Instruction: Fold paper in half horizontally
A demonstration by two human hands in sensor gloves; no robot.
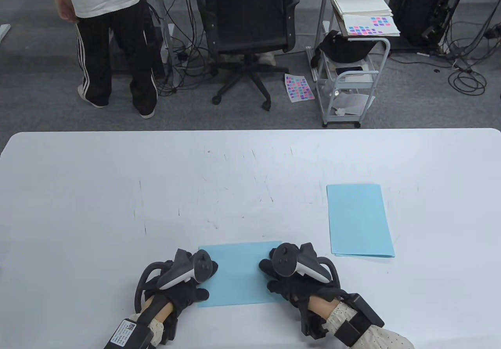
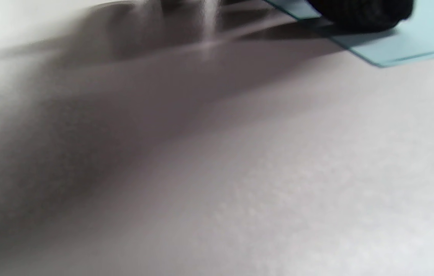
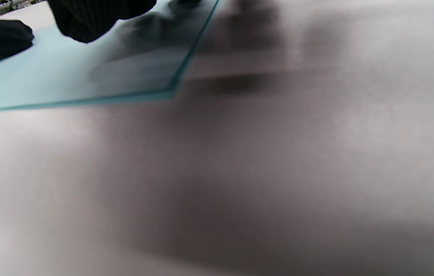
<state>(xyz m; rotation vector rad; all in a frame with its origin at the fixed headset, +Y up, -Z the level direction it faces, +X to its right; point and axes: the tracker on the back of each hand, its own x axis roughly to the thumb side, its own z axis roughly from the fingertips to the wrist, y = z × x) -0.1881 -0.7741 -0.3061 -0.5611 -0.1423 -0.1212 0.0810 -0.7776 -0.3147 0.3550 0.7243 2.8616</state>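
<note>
A light blue sheet of paper [image 1: 238, 274] lies flat on the white table [image 1: 117, 188] near its front edge. My left hand [image 1: 211, 267] rests on the sheet's left edge and my right hand [image 1: 267, 265] rests on its right edge. The trackers hide most of the fingers in the table view. In the left wrist view a gloved fingertip [image 2: 358, 13] lies on top of the paper [image 2: 423, 34], whose corner shows two layers. In the right wrist view gloved fingers [image 3: 94, 15] lie on top of the paper [image 3: 48, 73].
A second light blue paper [image 1: 360, 220], folded, lies on the table to the right, apart from my hands. Beyond the table's far edge stand an office chair [image 1: 250, 24], a small cart [image 1: 352, 75] and a person [image 1: 109, 40].
</note>
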